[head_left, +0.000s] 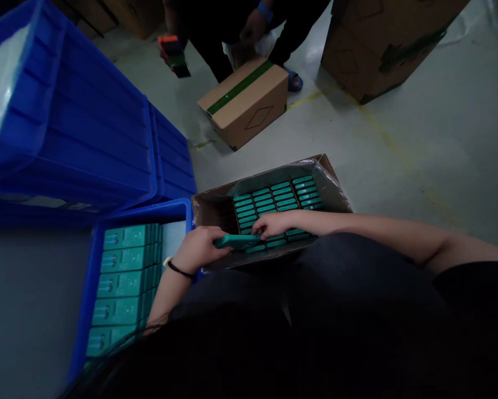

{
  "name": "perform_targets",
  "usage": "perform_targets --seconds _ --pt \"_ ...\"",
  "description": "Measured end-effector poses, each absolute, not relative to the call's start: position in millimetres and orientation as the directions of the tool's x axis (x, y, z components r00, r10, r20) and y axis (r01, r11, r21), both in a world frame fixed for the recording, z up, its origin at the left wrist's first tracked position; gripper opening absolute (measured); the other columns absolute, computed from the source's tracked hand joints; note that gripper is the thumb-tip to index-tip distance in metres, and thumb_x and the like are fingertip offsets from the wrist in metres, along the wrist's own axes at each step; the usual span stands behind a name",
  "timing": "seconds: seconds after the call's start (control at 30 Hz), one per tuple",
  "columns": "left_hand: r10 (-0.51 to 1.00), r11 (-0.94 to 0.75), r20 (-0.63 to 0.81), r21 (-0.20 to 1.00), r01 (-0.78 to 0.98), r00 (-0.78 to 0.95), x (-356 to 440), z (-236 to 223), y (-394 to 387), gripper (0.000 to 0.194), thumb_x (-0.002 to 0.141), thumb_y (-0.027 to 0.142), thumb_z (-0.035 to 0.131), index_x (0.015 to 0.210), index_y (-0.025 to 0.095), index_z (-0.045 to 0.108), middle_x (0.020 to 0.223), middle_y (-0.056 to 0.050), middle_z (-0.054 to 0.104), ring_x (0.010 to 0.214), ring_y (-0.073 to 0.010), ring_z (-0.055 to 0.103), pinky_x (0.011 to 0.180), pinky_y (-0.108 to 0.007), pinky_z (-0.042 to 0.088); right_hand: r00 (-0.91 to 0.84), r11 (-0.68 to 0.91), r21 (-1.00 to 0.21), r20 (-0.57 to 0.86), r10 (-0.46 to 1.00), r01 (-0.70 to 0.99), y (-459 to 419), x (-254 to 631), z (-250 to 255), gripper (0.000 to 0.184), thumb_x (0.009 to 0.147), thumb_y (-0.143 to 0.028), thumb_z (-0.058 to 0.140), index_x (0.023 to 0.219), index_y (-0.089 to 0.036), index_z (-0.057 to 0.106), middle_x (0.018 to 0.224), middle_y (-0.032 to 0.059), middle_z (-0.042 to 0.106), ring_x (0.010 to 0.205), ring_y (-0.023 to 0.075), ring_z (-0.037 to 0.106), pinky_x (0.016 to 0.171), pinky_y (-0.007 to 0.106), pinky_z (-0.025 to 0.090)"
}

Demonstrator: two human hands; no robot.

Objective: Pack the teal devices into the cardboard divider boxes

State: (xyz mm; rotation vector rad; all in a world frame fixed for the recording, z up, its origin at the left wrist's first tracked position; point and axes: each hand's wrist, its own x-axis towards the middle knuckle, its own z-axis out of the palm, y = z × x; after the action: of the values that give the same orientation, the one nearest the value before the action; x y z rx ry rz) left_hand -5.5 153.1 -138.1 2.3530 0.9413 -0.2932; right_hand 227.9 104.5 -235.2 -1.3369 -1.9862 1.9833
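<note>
My left hand [202, 247] is closed round one end of a flat teal piece with rounded edges [237, 241], held over the near left part of an open carton [335, 185]. Beside the other end of that piece, my right hand [275, 223] has its fingers curled together; what they grip, if anything, is hidden. Rows of similar teal pieces [284, 197] stand on edge between dividers in the carton, which has a plastic liner. The left column of slots [227, 215] looks dark.
Left of me, a blue bin [189, 213] holds stacked teal boxes [122, 284]. Tall blue crates [95, 116] rise behind it. Ahead, a person [255, 25] holds a tape dispenser [174, 55] above a taped carton [249, 102]. A larger carton [369, 50] stands at the far right.
</note>
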Motion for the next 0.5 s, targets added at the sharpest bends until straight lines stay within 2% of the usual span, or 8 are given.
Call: perform_targets --seconds 0.13,0.23,0.37,0.5 --pt "0.445 -0.567 -0.362 0.594 0.571 0.819 -1.5 -138.4 149.0 0.027 0.073 0.023 0.067 0.097 0.030 0.076 0.083 -0.001 0.065 0.074 -0.0151 0.061 0.067 -0.025 0.044 -0.596 -0.160 -0.804 -0.542 0.593 0.572 107.0 228.9 -238.5 0.040 0.079 -0.017 0.065 0.118 -0.012 0.065 0.094 0.0064 0.072 0.079 0.0163 0.064 0.066 0.023 0.047" --pt "0.412 -0.503 -0.321 0.700 0.507 0.853 1.2 -148.7 144.6 0.027 0.076 0.024 0.066 0.101 0.028 0.076 0.086 -0.002 0.064 0.075 -0.0139 0.061 0.067 -0.024 0.045 -0.572 -0.170 -0.794 -0.550 0.608 0.583 108.1 234.6 -236.1 0.041 0.080 -0.022 0.065 0.120 -0.011 0.064 0.093 0.0073 0.072 0.075 0.0166 0.065 0.062 0.023 0.047" --pt "0.478 -0.459 -0.269 0.735 0.499 0.836 3.7 -153.3 140.0 0.025 0.081 0.032 0.066 0.103 0.026 0.075 0.086 -0.003 0.065 0.073 -0.0132 0.061 0.066 -0.025 0.046 -0.521 -0.180 -0.803 -0.520 0.677 0.567 111.6 240.4 -234.6 0.038 0.081 -0.021 0.066 0.117 -0.012 0.065 0.100 0.0076 0.072 0.086 0.0170 0.065 0.072 0.023 0.047" --pt "0.461 -0.453 -0.254 0.756 0.472 0.850 3.6 -157.0 138.1 0.027 0.082 0.035 0.066 0.106 0.026 0.073 0.087 -0.003 0.064 0.075 -0.0132 0.060 0.069 -0.025 0.048 -0.489 -0.225 -0.811 -0.520 0.701 0.540 114.4 242.1 -237.8 0.037 0.082 -0.025 0.067 0.117 -0.013 0.065 0.096 0.0066 0.072 0.081 0.0163 0.066 0.070 0.023 0.048"
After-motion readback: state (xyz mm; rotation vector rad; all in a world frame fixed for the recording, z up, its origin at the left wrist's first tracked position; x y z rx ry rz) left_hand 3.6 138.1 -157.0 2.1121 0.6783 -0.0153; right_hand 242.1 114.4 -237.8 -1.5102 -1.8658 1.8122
